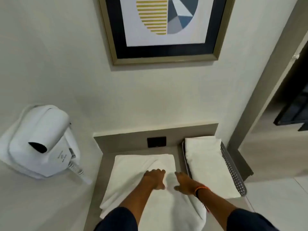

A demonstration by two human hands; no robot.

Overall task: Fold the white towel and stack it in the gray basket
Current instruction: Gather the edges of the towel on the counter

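A white towel (133, 165) lies spread on the grey counter (98, 194), wrinkled near its middle. My left hand (155, 178) rests flat on it with fingers pointing to the wall. My right hand (185, 182) lies flat beside it on the same towel, a cord bracelet on the wrist. Neither hand grips the cloth. To the right stands the gray basket (230, 167) with perforated sides, and a folded white towel (205, 162) fills it.
A white wall-mounted hair dryer (41, 140) with a coiled cord hangs at the left. A black socket plate (156, 141) sits in the grey backsplash. A framed picture (165, 29) hangs above. A doorway opens at the right.
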